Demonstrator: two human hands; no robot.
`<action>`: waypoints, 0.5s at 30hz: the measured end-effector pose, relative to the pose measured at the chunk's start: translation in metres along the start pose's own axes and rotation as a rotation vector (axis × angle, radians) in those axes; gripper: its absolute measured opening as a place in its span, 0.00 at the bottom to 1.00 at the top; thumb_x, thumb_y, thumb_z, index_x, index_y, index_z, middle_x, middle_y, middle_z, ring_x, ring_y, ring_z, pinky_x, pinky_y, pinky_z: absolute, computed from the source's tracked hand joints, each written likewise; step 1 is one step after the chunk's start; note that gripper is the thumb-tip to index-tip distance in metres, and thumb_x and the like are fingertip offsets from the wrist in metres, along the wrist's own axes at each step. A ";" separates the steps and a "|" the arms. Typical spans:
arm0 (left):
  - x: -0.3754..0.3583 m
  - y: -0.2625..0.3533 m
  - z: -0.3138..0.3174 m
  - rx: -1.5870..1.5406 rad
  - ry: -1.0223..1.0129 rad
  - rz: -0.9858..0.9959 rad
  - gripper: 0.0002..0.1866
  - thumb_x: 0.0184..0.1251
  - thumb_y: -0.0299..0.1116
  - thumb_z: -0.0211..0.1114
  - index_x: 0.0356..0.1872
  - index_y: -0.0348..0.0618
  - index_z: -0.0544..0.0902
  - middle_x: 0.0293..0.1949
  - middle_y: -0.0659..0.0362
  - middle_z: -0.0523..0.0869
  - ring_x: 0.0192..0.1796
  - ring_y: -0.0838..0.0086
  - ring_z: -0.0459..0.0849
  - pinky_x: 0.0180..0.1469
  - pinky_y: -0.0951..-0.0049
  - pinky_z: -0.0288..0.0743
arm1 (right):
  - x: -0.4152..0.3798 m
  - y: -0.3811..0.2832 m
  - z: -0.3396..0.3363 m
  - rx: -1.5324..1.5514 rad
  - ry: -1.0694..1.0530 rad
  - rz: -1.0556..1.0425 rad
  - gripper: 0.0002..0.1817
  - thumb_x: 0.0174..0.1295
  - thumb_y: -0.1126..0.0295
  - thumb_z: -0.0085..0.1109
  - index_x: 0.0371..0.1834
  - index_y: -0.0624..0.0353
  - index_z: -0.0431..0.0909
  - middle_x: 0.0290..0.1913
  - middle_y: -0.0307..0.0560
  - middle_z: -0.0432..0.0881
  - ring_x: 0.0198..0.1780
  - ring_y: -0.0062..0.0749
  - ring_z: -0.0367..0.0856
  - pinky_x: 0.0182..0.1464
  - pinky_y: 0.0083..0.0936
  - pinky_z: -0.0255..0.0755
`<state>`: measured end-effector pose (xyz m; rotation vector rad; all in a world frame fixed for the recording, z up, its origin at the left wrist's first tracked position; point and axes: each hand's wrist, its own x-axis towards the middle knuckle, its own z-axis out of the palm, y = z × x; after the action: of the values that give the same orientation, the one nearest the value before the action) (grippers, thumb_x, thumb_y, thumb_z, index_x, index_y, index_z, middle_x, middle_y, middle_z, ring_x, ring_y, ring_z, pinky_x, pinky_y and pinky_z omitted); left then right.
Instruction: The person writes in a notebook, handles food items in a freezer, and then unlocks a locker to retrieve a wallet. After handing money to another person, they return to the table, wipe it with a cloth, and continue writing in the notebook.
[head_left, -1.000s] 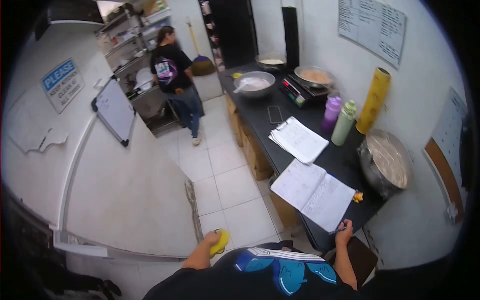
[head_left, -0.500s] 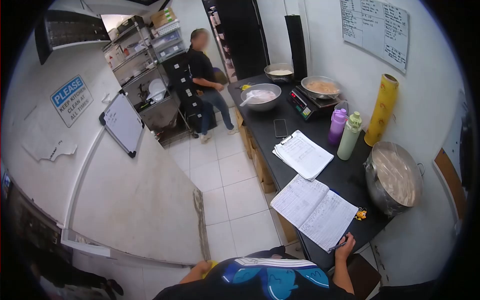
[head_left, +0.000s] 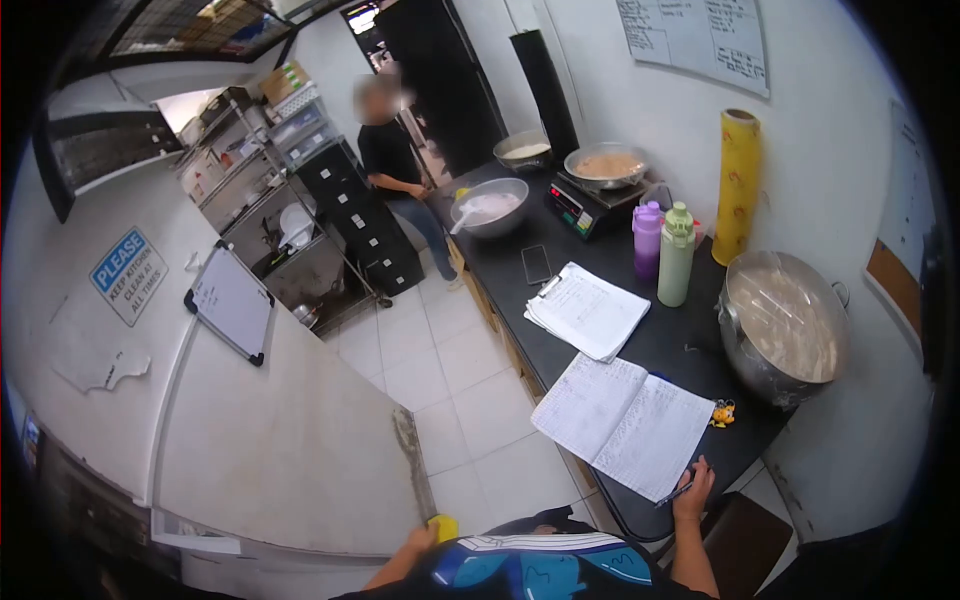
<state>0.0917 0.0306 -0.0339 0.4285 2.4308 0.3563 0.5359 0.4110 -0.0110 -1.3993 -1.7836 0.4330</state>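
At the near end of the dark table, my right hand (head_left: 695,490) is closed round a dark pen (head_left: 675,494). The pen points at the lower corner of an open notebook (head_left: 625,428) covered in handwriting. A small orange keychain figure (head_left: 723,412) lies against the notebook's right edge. Low beside my body, my left hand (head_left: 421,538) is closed at a bright yellow thing (head_left: 443,527), whose kind I cannot make out. Clipped papers (head_left: 590,310) on a clipboard lie just past the notebook.
A large pot (head_left: 780,320) under plastic wrap stands right, near a green bottle (head_left: 676,255), a purple bottle (head_left: 647,240) and a yellow roll (head_left: 735,190). Farther back are a phone (head_left: 537,265), a scale (head_left: 585,210) bearing a bowl, and another bowl (head_left: 490,210). A person (head_left: 390,160) stands beyond the table.
My view has shifted slightly. The person at the back has moved closer to the table's far end. My right hand still holds the pen at the notebook; the yellow thing shows more beyond my left hand.
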 end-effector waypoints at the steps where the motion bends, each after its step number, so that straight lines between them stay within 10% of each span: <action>1: 0.002 -0.007 -0.002 0.037 0.012 -0.013 0.41 0.62 0.62 0.39 0.40 0.23 0.78 0.41 0.32 0.78 0.51 0.43 0.75 0.54 0.57 0.68 | 0.000 -0.002 -0.001 0.000 -0.001 0.005 0.11 0.58 0.72 0.49 0.42 0.65 0.66 0.54 0.63 0.70 0.54 0.60 0.65 0.56 0.46 0.60; 15: -0.010 0.034 -0.062 0.277 0.103 -0.016 0.39 0.60 0.60 0.44 0.35 0.21 0.79 0.37 0.31 0.79 0.48 0.44 0.77 0.51 0.56 0.70 | 0.001 0.001 0.001 0.000 0.073 -0.002 0.09 0.56 0.75 0.50 0.40 0.65 0.67 0.53 0.63 0.72 0.52 0.60 0.68 0.57 0.47 0.60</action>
<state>0.0675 0.0484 0.0307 0.5208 2.5922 0.0338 0.5358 0.4127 -0.0119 -1.3953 -1.7259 0.3758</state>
